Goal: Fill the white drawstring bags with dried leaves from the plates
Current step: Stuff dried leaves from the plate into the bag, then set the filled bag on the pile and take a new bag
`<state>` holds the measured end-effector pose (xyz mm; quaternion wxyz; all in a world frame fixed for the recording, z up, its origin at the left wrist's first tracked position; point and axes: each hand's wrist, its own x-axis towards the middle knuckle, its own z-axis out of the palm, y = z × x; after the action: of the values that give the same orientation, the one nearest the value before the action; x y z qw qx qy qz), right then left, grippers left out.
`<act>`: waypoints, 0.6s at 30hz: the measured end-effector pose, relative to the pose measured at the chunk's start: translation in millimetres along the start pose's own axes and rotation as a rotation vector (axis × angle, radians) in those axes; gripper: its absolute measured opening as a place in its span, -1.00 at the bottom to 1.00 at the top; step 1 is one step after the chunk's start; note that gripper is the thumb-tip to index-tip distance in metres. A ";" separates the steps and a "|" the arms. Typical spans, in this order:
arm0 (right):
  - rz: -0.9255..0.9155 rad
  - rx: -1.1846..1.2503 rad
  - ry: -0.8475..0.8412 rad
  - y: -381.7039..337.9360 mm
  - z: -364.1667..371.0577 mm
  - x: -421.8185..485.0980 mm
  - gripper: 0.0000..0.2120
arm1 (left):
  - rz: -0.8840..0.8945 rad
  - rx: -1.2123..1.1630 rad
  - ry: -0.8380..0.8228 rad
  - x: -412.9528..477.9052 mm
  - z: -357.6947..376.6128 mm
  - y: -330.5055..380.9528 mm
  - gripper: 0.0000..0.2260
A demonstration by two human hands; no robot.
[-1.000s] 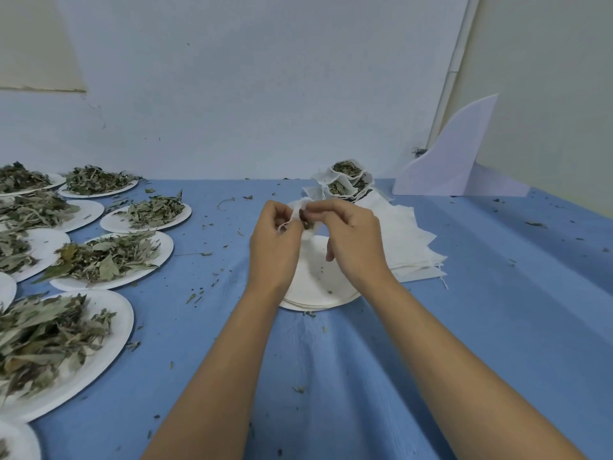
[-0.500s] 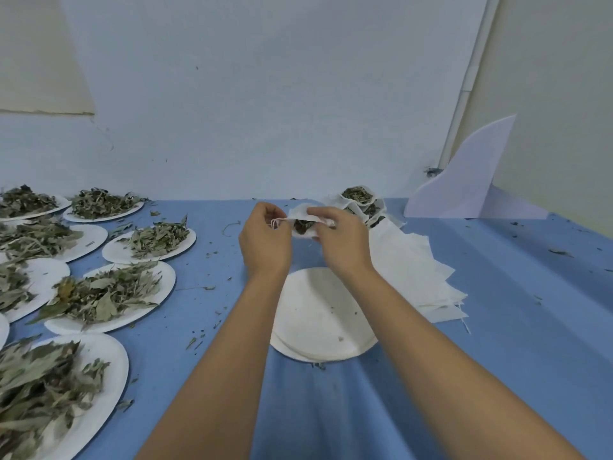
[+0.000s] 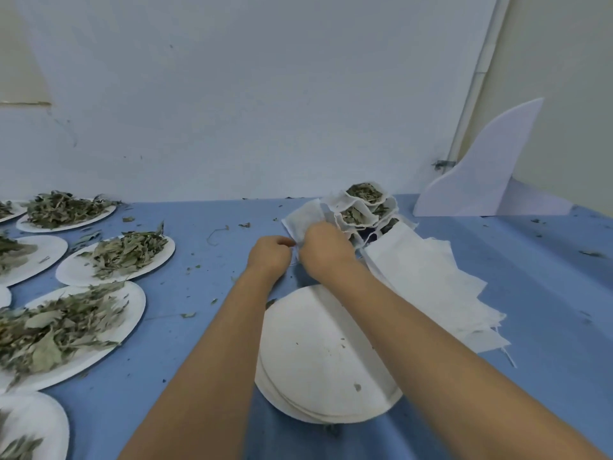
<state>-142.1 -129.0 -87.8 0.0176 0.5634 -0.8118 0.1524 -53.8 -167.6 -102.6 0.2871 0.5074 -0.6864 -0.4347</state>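
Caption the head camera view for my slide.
Left hand and right hand hold a white drawstring bag beside filled bags.

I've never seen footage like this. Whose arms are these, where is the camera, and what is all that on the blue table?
There is no machine here. These are a person's two bare arms, filmed by a wide-angle camera worn on the head and looking forward and down, which is why the arms come in from the bottom edge. The left hand and right hand together hold one white drawstring bag. Just behind it stand filled bags, their open tops showing dried leaves. To the right lies a stack of flat empty bags. Nearer the person is a pile of empty paper plates. On the left of the blue table, several plates carry heaps of dried leaves. A white board shape stands by the back wall.
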 end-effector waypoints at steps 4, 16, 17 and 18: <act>-0.049 -0.083 0.121 -3.9 -7.4 -10.9 -0.81 | 0.048 0.030 0.006 -8.1 -2.0 7.0 -0.59; 0.265 0.039 0.268 59.6 -36.3 -68.1 -0.62 | 0.164 -0.235 0.116 -72.5 4.0 38.4 -0.70; 0.317 0.022 0.188 65.9 -35.2 -70.6 -0.54 | 0.169 -0.263 0.113 -77.4 5.5 37.7 -0.70; 0.353 0.022 0.112 71.1 -33.4 -73.2 -0.52 | 0.174 -0.294 0.115 -82.5 7.1 36.1 -0.70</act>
<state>-185.6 -30.8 -86.8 0.0294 0.4032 -0.8940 0.1932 -49.5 -83.5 -70.0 0.4336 0.4225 -0.6391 -0.4743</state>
